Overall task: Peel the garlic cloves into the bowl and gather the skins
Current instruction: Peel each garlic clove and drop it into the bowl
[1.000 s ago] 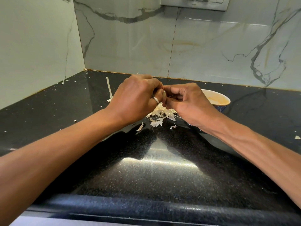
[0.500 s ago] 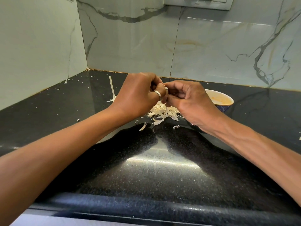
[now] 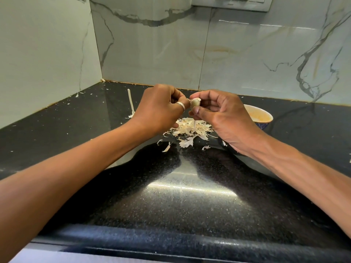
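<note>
Black granite counter [image 3: 190, 198]. Right hand [image 3: 226, 118] pinches garlic clove [image 3: 195, 103] mid-air; left hand [image 3: 159, 109], fingers curled tight, nips its 9 o'clock tip. Skins pile [image 3: 191, 130] at 6 o'clock below clove, bowl [image 3: 263, 115] at 3 o'clock.

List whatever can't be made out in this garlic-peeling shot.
All in the head view:
- bowl contents: the right hand covers its near side, so peeled cloves inside cannot be confirmed.
- left hand fingertips: hidden behind its own knuckles; whether they pinch skin is unclear.
- garlic clove: the right hand's pinch covers part; remaining skin is unclear.
- skin pile: edges hidden under both hands.
- switch plate: cut off by the top edge.
</note>
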{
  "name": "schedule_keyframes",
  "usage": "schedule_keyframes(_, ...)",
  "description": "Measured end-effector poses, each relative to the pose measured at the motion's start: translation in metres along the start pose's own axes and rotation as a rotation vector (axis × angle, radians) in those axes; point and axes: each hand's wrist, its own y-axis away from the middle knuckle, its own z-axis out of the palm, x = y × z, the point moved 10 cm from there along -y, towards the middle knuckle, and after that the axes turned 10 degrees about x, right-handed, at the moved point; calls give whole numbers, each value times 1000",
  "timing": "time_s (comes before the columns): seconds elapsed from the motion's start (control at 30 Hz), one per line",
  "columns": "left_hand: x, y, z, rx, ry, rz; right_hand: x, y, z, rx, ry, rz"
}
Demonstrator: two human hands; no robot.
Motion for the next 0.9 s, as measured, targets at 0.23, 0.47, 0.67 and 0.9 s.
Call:
schedule_keyframes(0.23,-2,0,0,-10,-76,7,-1,-3,-7,45,-19,-14)
schedule_keyframes(0.47,-3,0,1,-16,-151,18,-3,-4,-12,87,-50,-14)
schedule_keyframes(0.67,-2,1,2,-25,-205,40,-6,-5,-18,133,-42,-35)
schedule_keyframes(0.9,-2,2,2,-32,-261,76,-6,-9,-30,198,-82,-37)
